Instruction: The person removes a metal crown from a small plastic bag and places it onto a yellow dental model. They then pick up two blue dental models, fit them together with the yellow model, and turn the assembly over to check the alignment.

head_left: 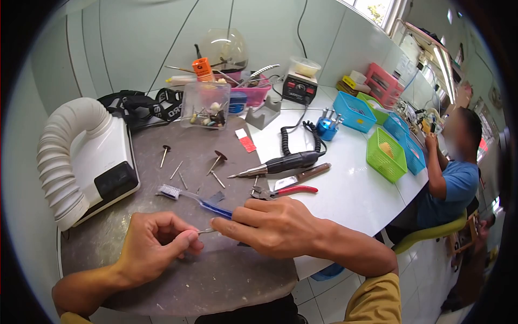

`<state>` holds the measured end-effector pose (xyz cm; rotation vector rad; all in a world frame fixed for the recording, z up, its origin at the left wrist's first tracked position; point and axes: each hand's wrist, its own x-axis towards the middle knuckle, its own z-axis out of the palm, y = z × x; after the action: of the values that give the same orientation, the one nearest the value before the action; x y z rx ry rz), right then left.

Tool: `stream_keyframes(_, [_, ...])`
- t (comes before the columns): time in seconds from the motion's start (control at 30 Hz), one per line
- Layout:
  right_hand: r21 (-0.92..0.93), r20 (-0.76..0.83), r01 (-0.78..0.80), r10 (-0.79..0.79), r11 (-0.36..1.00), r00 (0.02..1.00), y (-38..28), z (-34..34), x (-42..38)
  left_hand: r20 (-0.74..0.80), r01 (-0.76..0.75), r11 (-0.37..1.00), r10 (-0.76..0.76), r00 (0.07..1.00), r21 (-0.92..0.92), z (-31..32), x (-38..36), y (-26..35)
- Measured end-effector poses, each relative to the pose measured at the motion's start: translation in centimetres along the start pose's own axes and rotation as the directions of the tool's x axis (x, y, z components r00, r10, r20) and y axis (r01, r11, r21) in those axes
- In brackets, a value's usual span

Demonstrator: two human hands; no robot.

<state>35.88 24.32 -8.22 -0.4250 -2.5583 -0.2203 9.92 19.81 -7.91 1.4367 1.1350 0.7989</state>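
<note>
My left hand (162,237) is closed, thumb and forefinger pinching one end of a thin metal rod (206,231). At the rod's other end are the fingertips of my right hand (275,225), curled and closed. A toothbrush (208,205) with a blue handle runs from the bristles at left to beneath my right fingers, which hide its end. Just beyond that hand are red-handled pliers (297,189), a knife (303,176) and a dark rotary handpiece (286,162). Several small rotary bits lie past the toothbrush, including a brown disc bit (218,157).
At left stands a white unit with a ribbed hose (70,146). Toward the back are a clear box of bits (205,105), a pink tray (253,93) and a control box (299,88). Coloured baskets (386,155) line the right side, near a seated person (456,173).
</note>
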Motion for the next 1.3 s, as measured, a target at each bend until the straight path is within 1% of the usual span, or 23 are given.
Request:
stream_keyframes(0.03, [0.018,-0.002,0.025,-0.025,1.000,1.000,0.1,0.0,0.0,0.007,0.021,1.000,-0.021,1.000,-0.022,-0.1,-0.1,0.0])
stream_keyframes(0.1, [0.016,0.002,0.022,-0.022,1.000,1.000,0.3,-0.2,-0.1,0.027,0.020,1.000,-0.020,0.999,-0.019,-0.1,-0.1,0.1])
stream_keyframes(0.17, [0.043,0.011,0.055,-0.056,0.998,0.998,0.5,-0.4,-0.2,0.037,0.018,1.000,-0.017,0.999,-0.017,0.0,-0.2,0.1])
stream_keyframes(0.2, [0.034,0.010,0.050,-0.051,0.998,0.999,0.6,-0.5,-0.2,0.036,0.009,1.000,-0.009,0.999,-0.015,0.0,-0.2,0.0])
stream_keyframes(0.27, [0.103,0.059,0.035,-0.041,0.994,0.997,0.8,-0.8,-0.3,0.043,-0.006,1.000,0.006,0.999,-0.011,0.1,-0.2,-0.1])
stream_keyframes(0.3, [0.094,0.058,0.031,-0.036,0.995,0.998,1.0,-1.1,-0.4,0.035,-0.007,1.000,0.008,0.999,-0.016,0.1,-0.2,-0.1])
stream_keyframes(0.37, [0.169,0.072,0.006,-0.018,0.986,0.997,1.4,-1.5,-0.3,0.036,-0.012,1.000,0.013,0.999,-0.015,0.1,-0.1,0.0])
stream_keyframes(0.43, [0.166,0.071,-0.012,0.001,0.986,0.997,1.6,-1.8,-0.3,0.008,-0.003,0.998,0.004,1.000,-0.066,0.0,0.0,0.0])
stream_keyframes(0.57, [0.173,0.069,-0.048,0.036,0.984,0.997,1.7,-2.5,0.0,-0.001,-0.001,0.999,0.001,1.000,-0.051,0.0,-0.1,0.5])
stream_keyframes(0.6, [0.163,0.070,-0.055,0.044,0.985,0.997,1.7,-2.2,0.0,-0.022,-0.024,0.999,0.024,0.999,-0.031,0.0,-0.1,0.3])
stream_keyframes(0.63, [0.142,0.038,-0.026,0.021,0.989,0.999,1.7,-1.7,-0.1,-0.038,-0.050,0.999,0.050,0.998,-0.011,0.1,-0.1,0.1])
stream_keyframes(0.67, [0.115,0.007,-0.003,0.003,0.993,1.000,1.7,-1.3,-0.2,-0.016,-0.061,0.998,0.061,0.998,-0.009,0.2,0.0,-0.2])
stream_keyframes(0.7, [0.096,0.008,-0.026,0.025,0.995,1.000,1.4,-1.0,-0.2,-0.053,-0.092,0.996,0.092,0.994,0.009,0.4,0.1,-0.6])
stream_keyframes(0.73, [0.036,-0.011,0.005,-0.005,0.999,1.000,1.2,-0.7,-0.1,-0.090,-0.122,0.992,0.124,0.988,0.026,0.6,0.3,-0.9])
stream_keyframes(0.77, [-0.024,-0.029,0.039,-0.040,0.999,0.999,1.0,-0.4,-0.1,-0.067,-0.132,0.991,0.133,0.989,0.028,0.8,0.5,-0.9])
stream_keyframes(0.8, [-0.065,-0.033,0.055,-0.057,0.996,0.998,0.8,-0.2,0.0,-0.099,-0.131,0.991,0.134,0.986,0.034,0.8,0.5,-0.8])
stream_keyframes(0.83, [-0.075,-0.036,0.044,-0.046,0.996,0.998,0.5,-0.1,0.0,-0.134,-0.128,0.991,0.132,0.982,0.040,0.9,0.5,-0.6])
stream_keyframes(0.97, [-0.102,-0.100,0.044,-0.055,0.994,0.994,-0.1,0.8,0.3,-0.131,-0.143,0.984,0.156,0.979,0.102,0.9,0.4,-0.5])
stream_keyframes(1.07, [-0.105,-0.102,0.044,-0.055,0.993,0.993,-0.1,0.8,0.2,-0.125,-0.116,0.989,0.127,0.984,0.089,0.4,0.6,-0.9])
stream_keyframes(1.13, [-0.081,-0.084,0.046,-0.053,0.996,0.995,-0.2,0.7,0.2,-0.121,-0.089,0.995,0.094,0.988,0.042,0.3,0.5,-0.8])
stream_keyframes(1.3, [-0.080,-0.079,0.052,-0.058,0.995,0.995,-0.3,0.4,0.0,-0.117,-0.084,0.994,0.092,0.989,0.070,0.4,0.3,-0.4])
